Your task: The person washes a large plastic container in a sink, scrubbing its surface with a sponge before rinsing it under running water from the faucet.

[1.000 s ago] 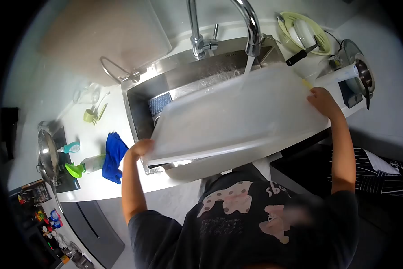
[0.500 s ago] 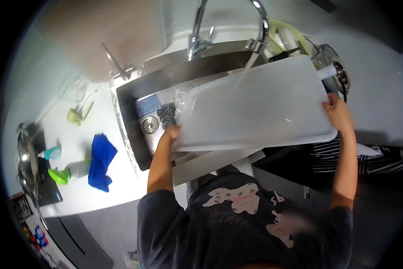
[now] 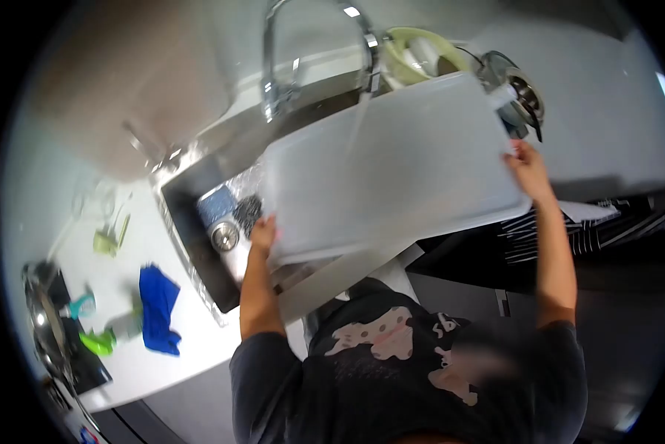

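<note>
A large, translucent white rectangular plastic lid (image 3: 391, 166) spans the sink (image 3: 192, 196), tilted, its broad face towards me. My left hand (image 3: 263, 233) is closed on its left edge, near the lower corner. The short right edge is gripped by my right hand (image 3: 526, 170), fingers curled over the rim. A blurred stream of water falls from the curved tap (image 3: 371, 55) onto the lid's upper part. In the basin beside my left hand are a dark scouring pad (image 3: 248, 213), a blue sponge (image 3: 216, 204) and the drain strainer (image 3: 224, 237).
Left of the sink lie a blue cloth (image 3: 157, 307), a green-headed spray bottle (image 3: 99, 342) and a pan (image 3: 40, 318). Behind the lid's right end stand a yellow-green bowl (image 3: 400, 63) with dishes and a metal pot (image 3: 523, 100). A large translucent bin (image 3: 147, 74) stands at back left.
The whole view has shifted and turned slightly. Both hands keep their hold on the lid, which is still over the sink under the running water.
</note>
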Demonstrator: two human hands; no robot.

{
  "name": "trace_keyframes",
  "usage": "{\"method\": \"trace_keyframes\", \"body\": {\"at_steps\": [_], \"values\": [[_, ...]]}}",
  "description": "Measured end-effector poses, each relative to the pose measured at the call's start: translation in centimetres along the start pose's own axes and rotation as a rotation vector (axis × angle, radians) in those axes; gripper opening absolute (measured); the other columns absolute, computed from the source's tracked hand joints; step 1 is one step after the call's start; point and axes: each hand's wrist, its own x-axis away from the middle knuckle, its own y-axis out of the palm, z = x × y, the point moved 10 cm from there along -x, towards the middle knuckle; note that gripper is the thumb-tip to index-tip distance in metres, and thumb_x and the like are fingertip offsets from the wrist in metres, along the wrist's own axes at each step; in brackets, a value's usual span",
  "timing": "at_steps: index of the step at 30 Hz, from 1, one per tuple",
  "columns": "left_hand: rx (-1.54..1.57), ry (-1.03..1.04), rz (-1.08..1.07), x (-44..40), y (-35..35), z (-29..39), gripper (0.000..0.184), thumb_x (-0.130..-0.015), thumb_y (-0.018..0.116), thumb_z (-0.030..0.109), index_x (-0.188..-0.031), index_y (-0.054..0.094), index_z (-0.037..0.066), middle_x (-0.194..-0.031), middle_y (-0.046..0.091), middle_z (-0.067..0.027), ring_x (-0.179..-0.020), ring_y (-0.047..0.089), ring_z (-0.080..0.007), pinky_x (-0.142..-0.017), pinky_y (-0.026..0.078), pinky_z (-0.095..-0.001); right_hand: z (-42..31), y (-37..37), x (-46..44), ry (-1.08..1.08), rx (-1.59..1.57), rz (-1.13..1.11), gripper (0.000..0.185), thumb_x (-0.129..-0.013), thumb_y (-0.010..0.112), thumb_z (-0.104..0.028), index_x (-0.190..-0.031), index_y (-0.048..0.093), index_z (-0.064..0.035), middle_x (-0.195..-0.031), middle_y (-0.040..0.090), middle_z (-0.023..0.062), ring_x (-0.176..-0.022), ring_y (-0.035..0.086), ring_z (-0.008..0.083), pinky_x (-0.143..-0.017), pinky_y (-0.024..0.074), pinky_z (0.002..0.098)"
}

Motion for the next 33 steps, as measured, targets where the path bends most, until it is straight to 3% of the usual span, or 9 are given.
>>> {"method": "trace_keyframes", "body": {"at_steps": [1,4,8,10,12,15,19,24,33], "values": [[0.013,-0.003,-0.1,-0.3,-0.8,-0.8,0.028,-0.082,0.06,0.034,-0.081,0.05,0.007,-0.054,0.039,0.0048,-0.044,0.037,-0.0053,-0.039,0.036,-0.021,3.2,1.3,-0.5,-0.012,-0.097,0.021,0.025,-0.077,0.06,-0.012,-0.099,0.054,-0.0047,-0.07,0.05,-0.0022,-0.061,0.044,0.0069,-0.054,0.0374,0.0226],[0.013,-0.052,-0.019,1.7,-5.6,-1.4,0.031,-0.081,0.062,0.034,-0.088,0.048,0.007,-0.05,0.038,0.0052,-0.041,0.038,-0.0057,-0.036,0.032,-0.0208,5.0,5.8,0.3,0.199,-0.397,-0.113,0.031,-0.076,0.062,-0.014,-0.104,0.053,-0.0041,-0.072,0.048,-0.0023,-0.064,0.045,0.0065,-0.055,0.0366,0.0206],[-0.329,0.078,-0.01,4.5,-11.3,1.3,0.034,-0.084,0.055,0.038,-0.078,0.048,0.006,-0.046,0.043,0.0002,-0.036,0.042,-0.0104,-0.032,0.031,-0.0248,3.6,9.9,0.4,0.464,-0.422,-0.446,0.045,-0.082,0.059,-0.022,-0.123,0.045,-0.0118,-0.098,0.054,0.0032,-0.088,0.048,0.0112,-0.074,0.0408,0.0267],[-0.395,0.05,0.024,7.2,-12.6,3.4,0.03,-0.086,0.052,0.034,-0.085,0.051,0.004,-0.049,0.046,-0.0004,-0.037,0.043,-0.0103,-0.033,0.033,-0.0251,7.4,13.6,-3.8,0.259,-0.45,-0.348,0.046,-0.084,0.055,-0.024,-0.126,0.043,-0.0111,-0.113,0.053,0.0118,-0.096,0.052,0.0175,-0.078,0.0436,0.0298],[-0.316,-0.007,0.074,7.3,-13.3,2.8,0.029,-0.087,0.052,0.033,-0.089,0.051,0.004,-0.051,0.046,-0.0003,-0.038,0.043,-0.01,-0.033,0.033,-0.0249,6.2,16.7,-7.5,-0.409,0.392,-0.021,0.046,-0.085,0.051,-0.023,-0.129,0.04,-0.0175,-0.131,0.039,0.0113,-0.115,0.041,0.0226,-0.095,0.0345,0.0377],[-0.287,-0.116,0.181,8.2,-13.9,3.0,0.027,-0.088,0.052,0.029,-0.097,0.05,0.004,-0.055,0.045,0.0,-0.04,0.042,-0.0093,-0.034,0.033,-0.0245,9.6,25.7,-11.4,-0.534,0.818,-0.1,0.049,-0.084,0.051,-0.022,-0.131,0.038,-0.0225,-0.139,0.027,0.0093,-0.126,0.027,0.0256,-0.103,0.0239,0.0443],[-0.282,-0.229,0.291,9.5,-15.8,1.0,0.029,-0.088,0.052,0.03,-0.1,0.05,0.004,-0.055,0.043,0.0004,-0.041,0.042,-0.0091,-0.035,0.033,-0.0243,7.8,25.6,-12.4,-0.505,0.711,-0.272,0.052,-0.082,0.053,-0.027,-0.131,0.037,-0.0211,-0.139,0.028,0.009,-0.126,0.028,0.027,-0.102,0.024,0.0453],[-0.313,-0.28,0.331,11.7,-13.9,2.3,0.027,-0.089,0.05,0.029,-0.099,0.051,0.004,-0.058,0.044,0.0009,-0.042,0.041,-0.0087,-0.036,0.032,-0.0232,5.7,25.2,-14.2,-0.484,0.757,-0.229,0.039,-0.077,0.054,-0.021,-0.115,0.049,-0.0157,-0.118,0.045,0.0107,-0.115,0.038,0.0257,-0.098,0.0287,0.0461],[-0.204,-0.299,0.353,14.1,-13.0,2.1,0.019,-0.091,0.045,0.026,-0.095,0.051,0.008,-0.061,0.045,0.0023,-0.045,0.039,-0.0073,-0.039,0.034,-0.0224,1.2,22.8,-17.2,-0.765,0.733,-0.206,0.031,-0.066,0.062,-0.025,-0.093,0.061,-0.01,-0.101,0.051,0.0093,-0.102,0.047,0.0235,-0.092,0.0331,0.0433]]}}
